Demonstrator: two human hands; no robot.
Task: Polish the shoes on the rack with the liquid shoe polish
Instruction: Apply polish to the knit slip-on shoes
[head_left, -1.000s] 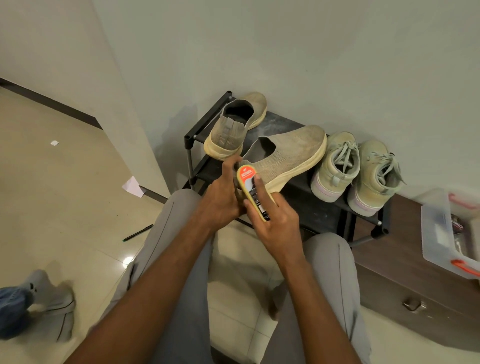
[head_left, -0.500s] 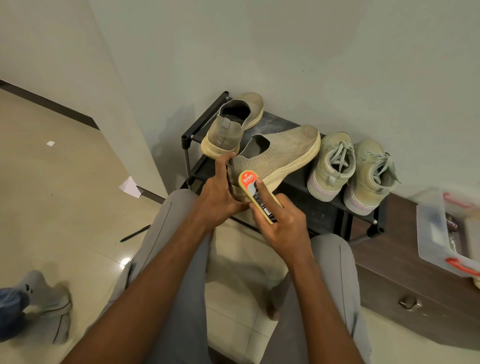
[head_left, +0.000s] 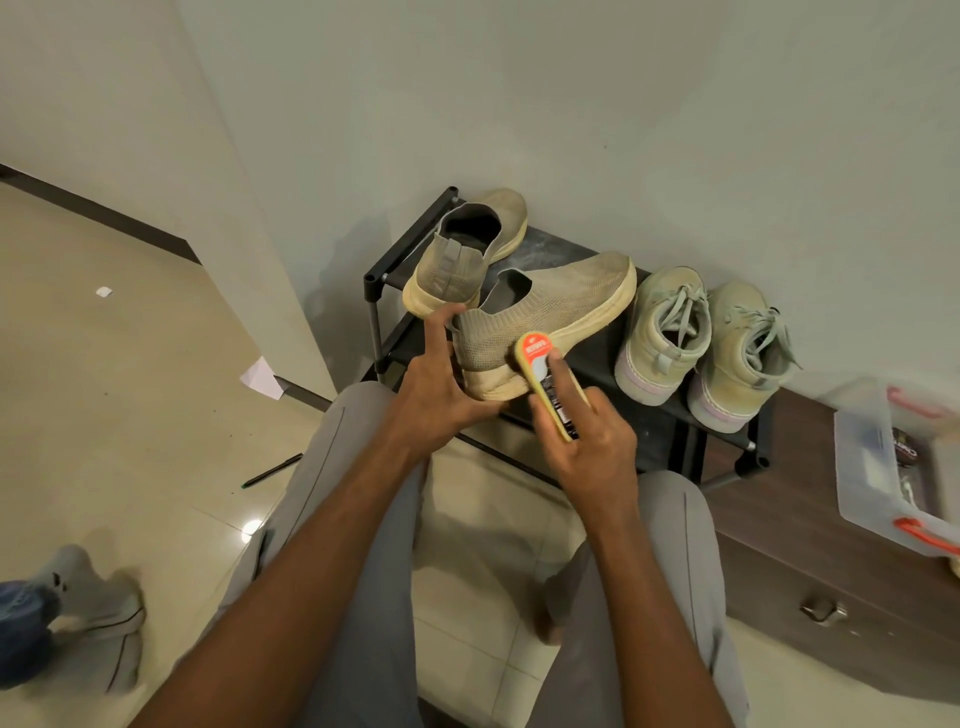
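Four pale shoes sit on the black shoe rack (head_left: 597, 358) against the wall in the middle of the head view, and I see both of my hands working at its near edge. My left hand (head_left: 441, 384) grips the heel end of the knit slip-on shoe (head_left: 550, 306), thumb up beside the collar and fingers under the sole, so the heel is tipped toward me while the toe points to the upper right. My right hand (head_left: 592, 441) clasps the liquid shoe polish applicator (head_left: 545, 384), index finger laid along its labelled back, its orange-topped end pressed against the shoe's side just above the cream sole. The second slip-on (head_left: 467, 254) stands behind, at the rack's left end, heel toward me. A pair of lace-up sneakers (head_left: 711, 338) rests at the rack's right end, side by side. At the right edge of the frame a clear plastic box (head_left: 872, 467) with orange clips sits on a dark wooden cabinet (head_left: 810, 571). A pen (head_left: 272, 470) lies on the tiled floor at left of centre.
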